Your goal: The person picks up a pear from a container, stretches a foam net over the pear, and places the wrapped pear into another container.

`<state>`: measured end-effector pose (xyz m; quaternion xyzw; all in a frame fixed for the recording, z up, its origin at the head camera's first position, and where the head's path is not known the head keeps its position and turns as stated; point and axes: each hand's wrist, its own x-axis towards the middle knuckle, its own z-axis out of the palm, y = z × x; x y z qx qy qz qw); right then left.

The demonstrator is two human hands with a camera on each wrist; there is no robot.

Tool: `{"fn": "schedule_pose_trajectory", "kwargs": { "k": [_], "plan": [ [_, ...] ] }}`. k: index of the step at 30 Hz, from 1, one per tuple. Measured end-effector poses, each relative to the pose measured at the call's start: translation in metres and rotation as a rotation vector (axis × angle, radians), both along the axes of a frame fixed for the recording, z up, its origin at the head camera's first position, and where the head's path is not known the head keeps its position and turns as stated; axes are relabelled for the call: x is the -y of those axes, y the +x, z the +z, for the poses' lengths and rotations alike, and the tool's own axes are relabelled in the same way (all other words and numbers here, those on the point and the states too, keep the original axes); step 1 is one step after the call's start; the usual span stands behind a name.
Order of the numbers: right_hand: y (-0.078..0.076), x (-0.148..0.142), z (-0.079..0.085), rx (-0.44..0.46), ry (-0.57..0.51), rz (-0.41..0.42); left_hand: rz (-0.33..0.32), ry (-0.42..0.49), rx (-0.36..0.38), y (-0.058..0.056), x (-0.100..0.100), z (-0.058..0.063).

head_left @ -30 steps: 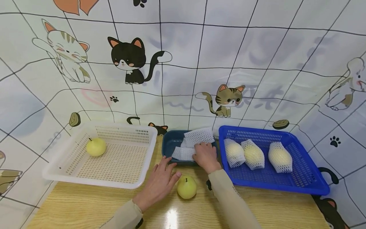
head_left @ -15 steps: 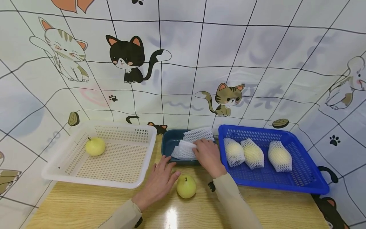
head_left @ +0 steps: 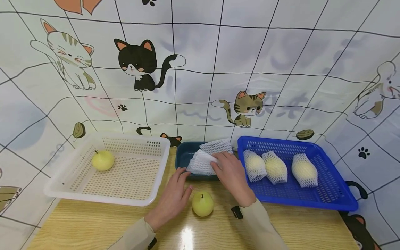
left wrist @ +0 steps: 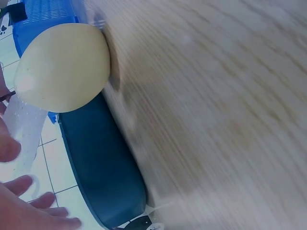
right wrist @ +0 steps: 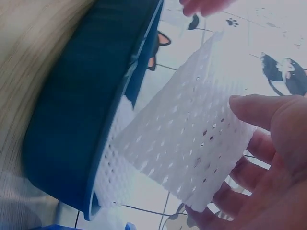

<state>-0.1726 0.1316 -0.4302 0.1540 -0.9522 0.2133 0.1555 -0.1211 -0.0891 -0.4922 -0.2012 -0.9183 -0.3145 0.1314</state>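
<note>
My right hand pinches a white foam net sleeve between thumb and fingers, over the small dark teal box. In the right wrist view this flat sleeve is lifted at a slant above the box rim. Another foam net lies behind it in the box. My left hand, fingers spread and holding nothing, is by the box's front left corner, close to the sleeve's free end. A bare yellow-green pear stands on the table between my hands; it looms large in the left wrist view.
On the left, a white basket contains one bare pear. To the right stands a blue basket with three net-wrapped pears. A cat-printed cloth hangs behind the wooden table.
My right hand has taken hold of a foam net and raised it out of the box's stack, shifting slightly toward me. The left hand has stayed nearly in place.
</note>
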Motion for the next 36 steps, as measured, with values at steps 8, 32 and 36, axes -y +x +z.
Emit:
{"fn": "schedule_pose_trajectory", "kwargs": {
  "k": [8, 32, 36],
  "plan": [
    [0.023, -0.01, 0.009, 0.108, -0.243, 0.059, -0.059, 0.239, -0.216, -0.003, -0.003, 0.011],
    [0.036, -0.037, 0.007, 0.565, -0.608, 0.385, -0.376, 0.385, -0.398, -0.014, 0.002, 0.032],
    [0.036, -0.037, 0.005, 0.624, -0.636, 0.433, -0.42, 0.402, -0.38, -0.013, 0.002, 0.036]
  ]
}}
